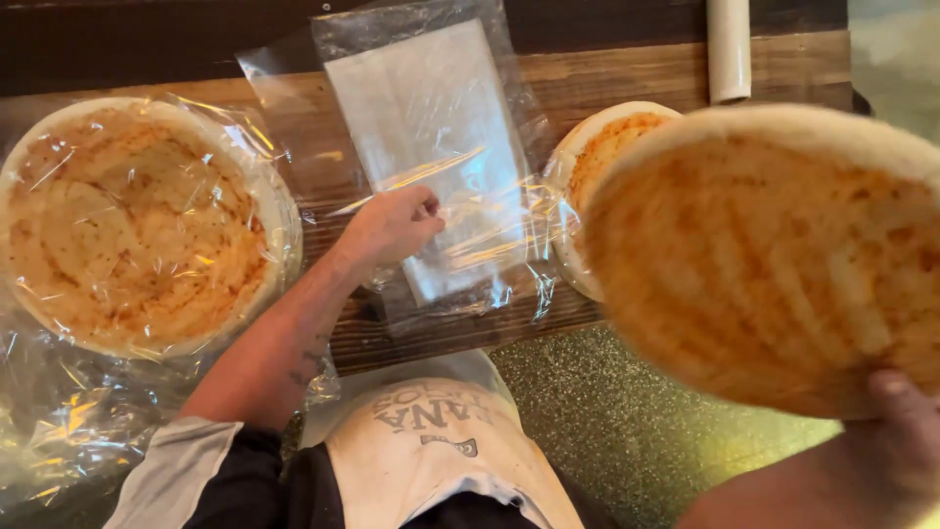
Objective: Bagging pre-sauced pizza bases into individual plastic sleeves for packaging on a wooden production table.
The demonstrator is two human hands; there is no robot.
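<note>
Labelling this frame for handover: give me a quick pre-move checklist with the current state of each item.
1. Left hand pressing the clear plastic wrap sheet flat on the brown wooden counter: ok.
2. Right hand grip on the round sauced flatbread base, held by its lower edge: ok, though the base is motion-blurred.
3. Wrap sheet free of creases: not ok, it is wrinkled near the left hand.
4. Left-side sauced base under plastic wrap already covered: ok.
5. Second bare sauced base on the counter, partly hidden behind the held one: cannot tell its full state.
6. White roll at the counter's far edge: ok.
</note>
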